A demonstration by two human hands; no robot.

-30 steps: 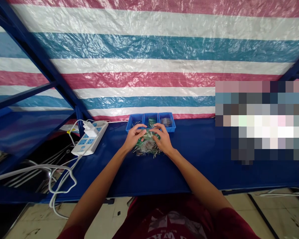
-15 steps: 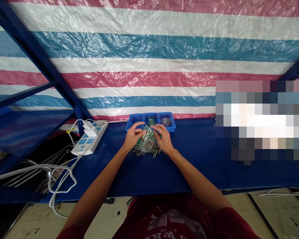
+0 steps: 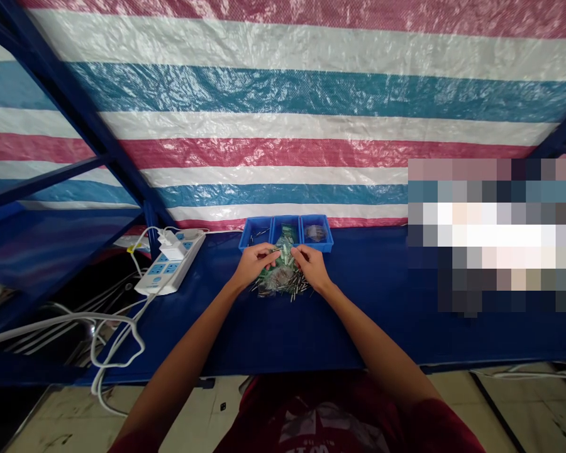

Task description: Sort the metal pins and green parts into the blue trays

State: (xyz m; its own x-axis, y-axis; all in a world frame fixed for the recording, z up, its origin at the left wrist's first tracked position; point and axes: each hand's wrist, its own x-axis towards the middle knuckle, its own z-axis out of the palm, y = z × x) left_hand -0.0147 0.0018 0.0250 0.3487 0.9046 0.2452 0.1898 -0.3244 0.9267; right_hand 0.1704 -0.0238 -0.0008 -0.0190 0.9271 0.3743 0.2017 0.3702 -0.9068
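Observation:
My left hand (image 3: 255, 264) and my right hand (image 3: 312, 265) face each other just in front of three blue bins. Between their fingertips is a small clear plastic bag (image 3: 285, 245) with a green tint; each hand pinches a side of it. What the bag contains is too small to make out. Below the hands lies a mixed pile of thin metal rods (image 3: 298, 288), with a clear plastic packet (image 3: 279, 277) and green pieces among them. My fingers partly hide the pile.
The joined blue bins (image 3: 329, 242) hold thin metal pieces at left, green packets in the middle and a clear packet at right. A white power strip (image 3: 170, 267) with plugs and loose white cables (image 3: 117, 352) lies left on the blue table (image 3: 377, 302). A blurred-out area covers the right.
Both hands have come slightly lower and nearer the pile. Their fingers, more spread before, are now closed in a pinch at the small bag.

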